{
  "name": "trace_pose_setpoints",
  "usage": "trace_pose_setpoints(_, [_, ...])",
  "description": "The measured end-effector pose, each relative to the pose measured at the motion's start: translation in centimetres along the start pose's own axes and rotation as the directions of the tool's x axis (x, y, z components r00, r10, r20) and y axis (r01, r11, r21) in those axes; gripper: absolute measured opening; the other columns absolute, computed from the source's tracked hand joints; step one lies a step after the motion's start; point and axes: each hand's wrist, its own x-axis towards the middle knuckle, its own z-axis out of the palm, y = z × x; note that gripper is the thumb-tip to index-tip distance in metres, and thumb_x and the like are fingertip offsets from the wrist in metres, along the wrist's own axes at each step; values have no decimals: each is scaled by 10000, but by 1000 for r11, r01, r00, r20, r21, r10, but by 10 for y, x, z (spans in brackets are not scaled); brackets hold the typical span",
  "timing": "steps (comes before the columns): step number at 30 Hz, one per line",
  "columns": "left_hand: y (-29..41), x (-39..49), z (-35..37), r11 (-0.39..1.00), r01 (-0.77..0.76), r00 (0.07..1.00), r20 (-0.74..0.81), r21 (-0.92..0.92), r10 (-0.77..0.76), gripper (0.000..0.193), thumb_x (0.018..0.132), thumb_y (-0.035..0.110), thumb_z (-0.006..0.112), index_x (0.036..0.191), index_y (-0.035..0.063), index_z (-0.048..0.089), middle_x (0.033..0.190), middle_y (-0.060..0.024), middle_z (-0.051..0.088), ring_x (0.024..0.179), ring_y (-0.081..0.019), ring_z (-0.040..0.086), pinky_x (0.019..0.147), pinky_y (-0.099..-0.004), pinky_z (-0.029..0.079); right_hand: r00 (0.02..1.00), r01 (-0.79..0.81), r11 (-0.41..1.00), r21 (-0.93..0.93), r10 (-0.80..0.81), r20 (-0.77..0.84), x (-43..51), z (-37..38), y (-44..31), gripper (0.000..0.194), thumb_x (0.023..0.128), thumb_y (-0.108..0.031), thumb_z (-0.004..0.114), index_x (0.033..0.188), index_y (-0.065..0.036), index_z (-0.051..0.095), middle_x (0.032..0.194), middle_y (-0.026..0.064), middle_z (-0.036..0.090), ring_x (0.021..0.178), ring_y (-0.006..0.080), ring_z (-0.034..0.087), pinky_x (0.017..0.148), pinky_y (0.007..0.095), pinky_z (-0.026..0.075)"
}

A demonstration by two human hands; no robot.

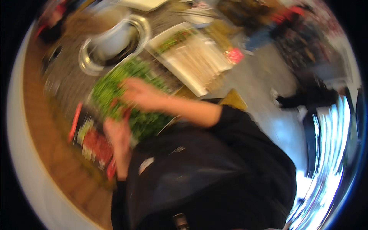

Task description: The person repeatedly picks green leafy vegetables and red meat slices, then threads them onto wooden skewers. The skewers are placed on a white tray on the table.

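Note:
The view is smeared by motion. Before me lies a tray of leafy greens (149,123), bright green on the far side and darker near my apron. My right hand (138,92) reaches over the greens with bent fingers. At the near left edge of the leaves is my left hand (118,130), fingers towards them. Something reddish (125,113) shows between the two hands; blur hides what it is and whether either hand grips it. Left of my left hand sits a dark tray of red food pieces (96,145), with pale green pieces at its far end.
Beyond the greens stands a round metal pot (143,24). A white tray (175,77) holds many wooden skewers (198,60) with green and red food at one end. A pale bowl (198,18) is farther back. People stand at the right, one with a dark sleeve (310,96).

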Motion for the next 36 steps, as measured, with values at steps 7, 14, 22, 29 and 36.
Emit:
trace_pose_setpoints(7, [6, -3, 9, 993, 75, 986, -155, 91, -61, 300, 863, 48, 576, 1153, 1, 514, 998, -53, 596, 855, -135, 588, 758, -278, 499, 955, -295, 868, 400, 279, 100, 14, -26, -31, 337, 721, -234, 735, 1000, -66, 647, 752, 38, 534, 676, 148, 521, 612, 277, 436])
trace_pose_setpoints(14, [3, -7, 2, 982, -43, 988, -135, 185, 69, 265, 856, 25, 552, 1118, -2, 520, 968, -30, 614, 868, -85, 571, 753, -231, 463, 880, -385, 908, 167, 307, 362, 22, -23, -54, 574, 657, -434, 722, 1088, -87, 569, 739, 62, 599, 698, 240, 600, 642, 350, 476])
trace_pose_setpoints(22, [3, -6, 6, 987, -12, 977, -207, 161, 46, 214, 880, 5, 516, 1093, 3, 547, 961, -39, 610, 830, -103, 581, 744, -259, 492, 892, -441, 810, 388, 348, 288, 16, -7, -48, 228, 731, -130, 626, 938, -34, 625, 751, 130, 637, 673, 277, 628, 630, 342, 501])
trace_pose_setpoints(29, [9, -8, 8, 997, 65, 976, -208, 31, -57, 218, 898, 14, 506, 1113, 1, 536, 970, -56, 608, 820, -138, 599, 748, -294, 527, 984, -76, 997, 15, 72, 165, 20, -25, -30, 190, 696, -42, 612, 883, -49, 645, 809, 110, 610, 725, 311, 607, 632, 369, 501])
trace_pose_setpoints(36, [9, -8, 6, 997, 64, 974, -217, 31, -56, 254, 910, 38, 493, 1162, 19, 521, 1041, -61, 590, 867, -163, 602, 765, -317, 524, 980, -11, 997, 80, -5, 201, 24, -34, -21, 238, 714, 13, 573, 938, -47, 626, 866, 109, 590, 765, 302, 601, 659, 361, 495])
